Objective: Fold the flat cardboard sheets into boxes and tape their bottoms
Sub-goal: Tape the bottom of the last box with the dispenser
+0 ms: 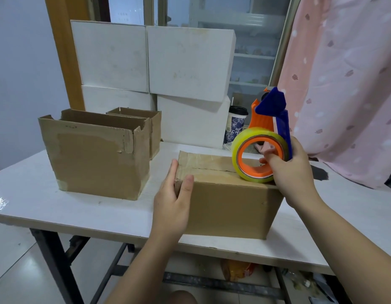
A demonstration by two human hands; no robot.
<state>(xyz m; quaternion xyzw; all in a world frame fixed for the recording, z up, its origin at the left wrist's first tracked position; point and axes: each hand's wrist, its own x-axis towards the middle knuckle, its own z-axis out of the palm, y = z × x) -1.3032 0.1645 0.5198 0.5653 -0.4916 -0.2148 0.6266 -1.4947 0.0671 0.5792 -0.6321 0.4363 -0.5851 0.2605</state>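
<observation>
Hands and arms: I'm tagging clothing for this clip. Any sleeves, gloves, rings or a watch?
None show. The left hand and right hand wear no gloves or rings; both forearms are bare, with no sleeve, watch or band in view.

Left hand (171,205) and right hand (293,174): bare, forearms bare to frame edge; fingernails short, plain.

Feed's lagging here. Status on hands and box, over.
Left hand braces box at left end, fingers straight. Right hand grips tape gun, roll on box top, right end. Nothing across seam.
</observation>
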